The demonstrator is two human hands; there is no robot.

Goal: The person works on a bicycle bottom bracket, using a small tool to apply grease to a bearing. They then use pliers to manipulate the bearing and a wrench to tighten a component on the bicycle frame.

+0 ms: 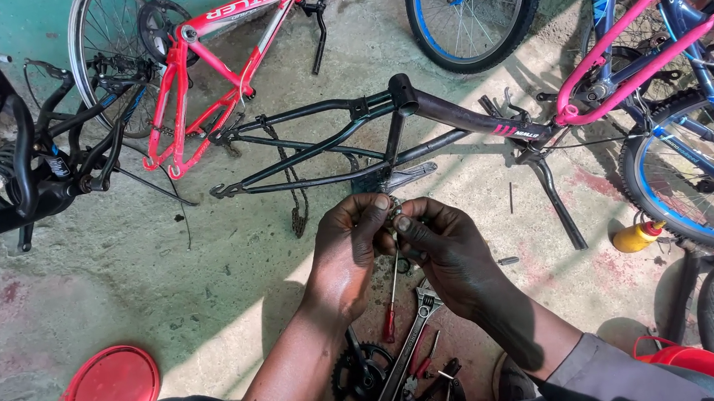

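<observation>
Both hands, left hand (350,242) and right hand (441,245), pinch one small round metal bearing part (394,212), fingers closed around it. Stripped black bicycle frame (417,107) at 12 o'clock, adjustable steel wrench (407,349) at 6; part not yet fitted, looks mid-job.

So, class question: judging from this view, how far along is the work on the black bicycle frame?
Done: the black frame lies stripped on the concrete, no wheels fitted, its chain hanging loose. In hand: the left hand and right hand pinch a small metal part together. Left: the crankset, adjustable wrench and screwdriver lie unused on the floor, so refitting seems mostly ahead.
</observation>
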